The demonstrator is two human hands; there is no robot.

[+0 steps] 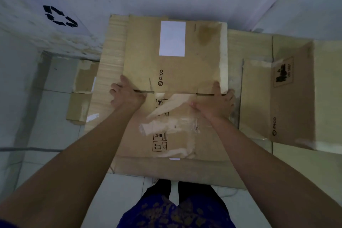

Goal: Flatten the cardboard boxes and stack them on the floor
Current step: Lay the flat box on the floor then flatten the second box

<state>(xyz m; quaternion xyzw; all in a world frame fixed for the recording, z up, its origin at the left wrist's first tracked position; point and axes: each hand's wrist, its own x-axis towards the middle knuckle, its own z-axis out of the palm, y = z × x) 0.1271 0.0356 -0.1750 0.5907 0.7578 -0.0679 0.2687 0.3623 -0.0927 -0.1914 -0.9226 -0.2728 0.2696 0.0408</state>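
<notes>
Cloth, blue with a tan pattern [175, 211], lay nearest, at the person's lap, over pale floor tiles [55, 116]. Beyond it, a flattened PICO cardboard box [172, 72] lay on top of other flattened cardboard [109, 72] on the floor. The left hand [125, 94] rested on the box's left edge at the flap slit, fingers curled over the edge. The right hand [216, 103] pressed on the right edge, fingers extended. A white label [172, 38] sat on the far flap. Another PICO box [288, 98] lay open to the right. Farthest left, a white surface bore a recycling mark [60, 15].
</notes>
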